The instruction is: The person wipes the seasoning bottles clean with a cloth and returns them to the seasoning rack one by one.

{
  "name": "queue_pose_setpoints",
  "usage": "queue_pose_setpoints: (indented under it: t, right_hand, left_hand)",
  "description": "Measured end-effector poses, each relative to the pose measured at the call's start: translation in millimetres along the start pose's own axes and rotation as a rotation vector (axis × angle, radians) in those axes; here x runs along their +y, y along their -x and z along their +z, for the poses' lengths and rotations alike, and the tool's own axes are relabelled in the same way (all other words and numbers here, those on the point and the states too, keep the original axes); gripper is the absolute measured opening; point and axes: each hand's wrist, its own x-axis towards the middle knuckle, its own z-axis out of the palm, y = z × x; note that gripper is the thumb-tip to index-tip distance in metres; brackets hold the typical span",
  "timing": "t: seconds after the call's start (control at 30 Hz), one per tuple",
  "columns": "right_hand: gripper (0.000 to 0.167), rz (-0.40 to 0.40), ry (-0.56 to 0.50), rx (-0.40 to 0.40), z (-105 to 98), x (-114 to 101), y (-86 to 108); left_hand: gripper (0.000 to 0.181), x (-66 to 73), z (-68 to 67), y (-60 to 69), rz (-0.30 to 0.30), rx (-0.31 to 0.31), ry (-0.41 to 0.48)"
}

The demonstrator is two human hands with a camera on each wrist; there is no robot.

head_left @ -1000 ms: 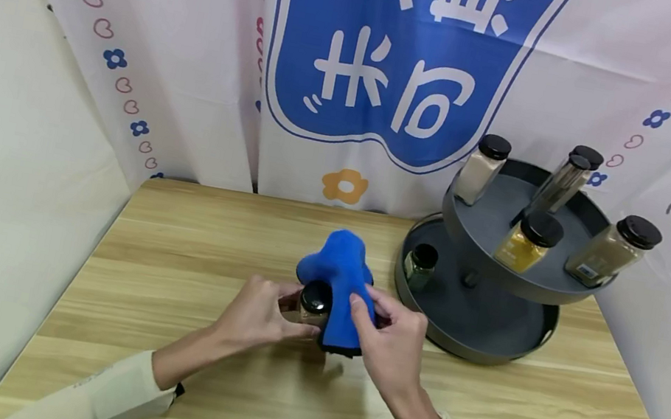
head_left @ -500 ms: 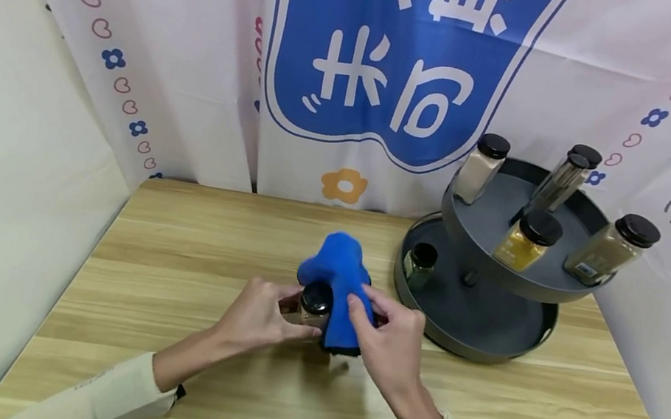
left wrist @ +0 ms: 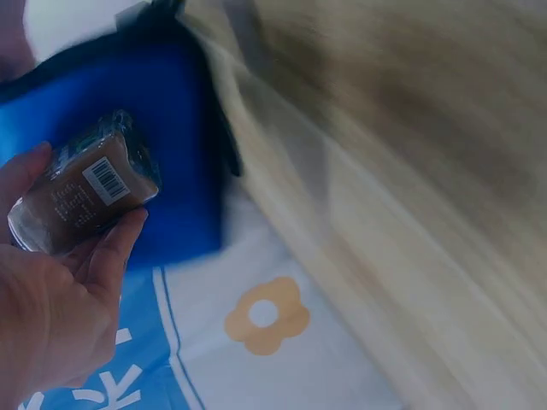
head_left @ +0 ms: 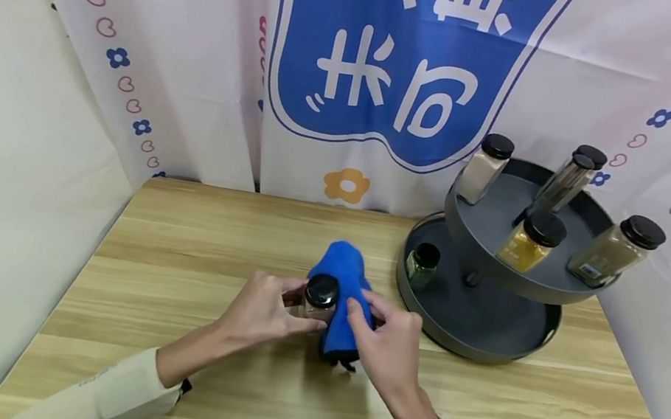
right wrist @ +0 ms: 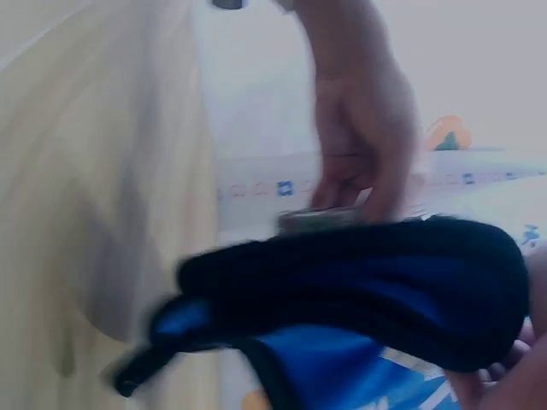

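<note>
My left hand (head_left: 264,309) grips a small square spice jar (head_left: 321,293) with a black lid. Brown contents and a white barcode label show on the jar (left wrist: 90,192) in the left wrist view. Beside it, my right hand (head_left: 393,339) pinches a blue cloth (head_left: 345,262) with black edging between thumb and fingers. In the head view the cloth lies behind and to the right of the jar, close against it. The right wrist view shows the cloth's (right wrist: 402,273) black-edged end, blurred, partly covering the jar.
A dark grey two-tier round rack (head_left: 474,339) stands at the back right of the wooden table (head_left: 202,238). Its upper tier bears several black-lidded jars, including a yellow one (head_left: 524,249). A small green jar (head_left: 422,266) is on the lower tier. A printed curtain (head_left: 212,68) hangs behind.
The jar has risen slightly and moved a little right against the cloth. The cloth has shifted and its left bulge has narrowed. Both hands keep their holds.
</note>
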Motion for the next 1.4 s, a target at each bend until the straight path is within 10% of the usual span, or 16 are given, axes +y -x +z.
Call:
queue_pose_setpoints:
  t: [0.17, 0.43, 0.7, 1.4]
  right_hand:
    - [0.017, -0.105, -0.017, 0.086, 0, -1, 2.5]
    - [0.006, 0.058, 0.117, -0.152, 10, 6, 5.8]
    - [0.013, 0.116, 0.084, -0.192, 7, 7, 4.5]
    - [0.01, 0.05, 0.089, -0.044, -29, 13, -16.0]
  left_hand:
    - [0.043, -2.2, 3.0, 1.2, -0.004, -0.003, -0.004]
    - [0.042, 3.5, -5.5, 0.0, 0.035, 0.039, 0.016]
    - [0.042, 4.5, -8.1, 2.2, 0.001, 0.022, 0.008]
    - [0.033, -21.0, 12.3, 11.1, -0.194, -0.124, 0.043]
